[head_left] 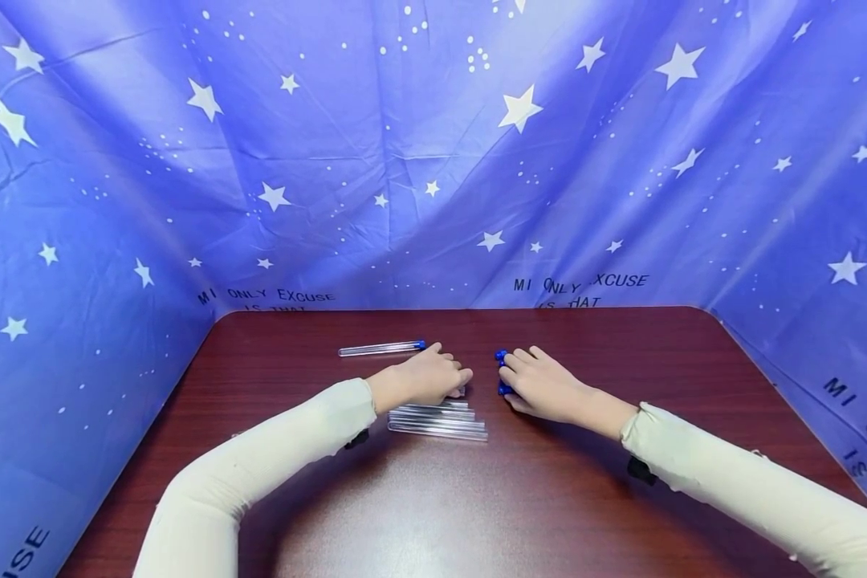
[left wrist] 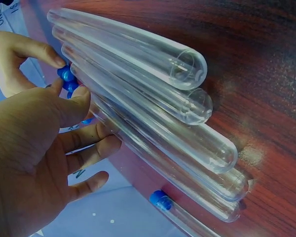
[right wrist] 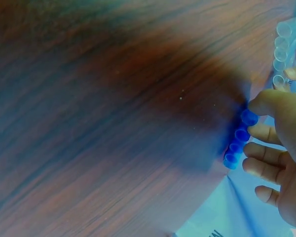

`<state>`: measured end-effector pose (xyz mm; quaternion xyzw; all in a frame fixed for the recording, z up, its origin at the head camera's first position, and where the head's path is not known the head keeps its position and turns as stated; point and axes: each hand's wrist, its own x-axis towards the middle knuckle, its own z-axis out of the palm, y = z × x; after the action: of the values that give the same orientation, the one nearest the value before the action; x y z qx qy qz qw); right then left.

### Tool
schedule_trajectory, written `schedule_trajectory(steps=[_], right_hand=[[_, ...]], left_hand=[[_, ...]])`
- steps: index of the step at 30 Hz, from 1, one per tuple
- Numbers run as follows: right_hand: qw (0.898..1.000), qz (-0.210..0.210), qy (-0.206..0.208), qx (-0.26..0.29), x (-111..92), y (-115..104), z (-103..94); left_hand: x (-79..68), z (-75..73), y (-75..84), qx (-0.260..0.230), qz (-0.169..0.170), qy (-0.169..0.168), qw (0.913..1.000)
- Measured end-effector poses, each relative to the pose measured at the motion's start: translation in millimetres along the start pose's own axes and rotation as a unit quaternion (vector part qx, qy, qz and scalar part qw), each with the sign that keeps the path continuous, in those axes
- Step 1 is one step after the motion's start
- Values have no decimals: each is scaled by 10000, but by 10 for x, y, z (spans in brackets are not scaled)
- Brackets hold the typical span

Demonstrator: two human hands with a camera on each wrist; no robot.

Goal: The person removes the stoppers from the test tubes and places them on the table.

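Several clear test tubes (head_left: 437, 429) lie side by side on the table, rounded ends to the left. My left hand (head_left: 426, 377) is over the farthest one; in the left wrist view its thumb and fingers (left wrist: 107, 146) pinch that test tube (left wrist: 187, 185) near its mouth. To the right, blue caps (right wrist: 235, 146) stand in a short row. My right hand (head_left: 549, 388) pinches the nearest blue cap (right wrist: 249, 117) between thumb and index finger, the other fingers spread beside the row. Both hands are apart, the tubes' open mouths (right wrist: 281, 53) facing the caps.
Behind the left hand lies a test tube with a blue cap on its end (head_left: 379, 349). The dark red wooden table (head_left: 549, 498) has its far edge against a blue starred curtain (head_left: 405, 160), which also hangs on both sides.
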<state>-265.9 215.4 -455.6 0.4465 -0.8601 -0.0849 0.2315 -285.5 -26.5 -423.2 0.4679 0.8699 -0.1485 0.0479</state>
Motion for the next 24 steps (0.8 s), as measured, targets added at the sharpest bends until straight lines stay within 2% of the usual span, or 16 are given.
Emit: schedule_trajectory(steps=[11, 24], right_hand=[[10000, 24, 13, -42, -4, 9, 0], [10000, 41, 41, -39, 7, 21, -7]], left_hand=[[9, 63, 4, 44, 6, 39, 10000], [0, 57, -12, 62, 17, 89, 9999]])
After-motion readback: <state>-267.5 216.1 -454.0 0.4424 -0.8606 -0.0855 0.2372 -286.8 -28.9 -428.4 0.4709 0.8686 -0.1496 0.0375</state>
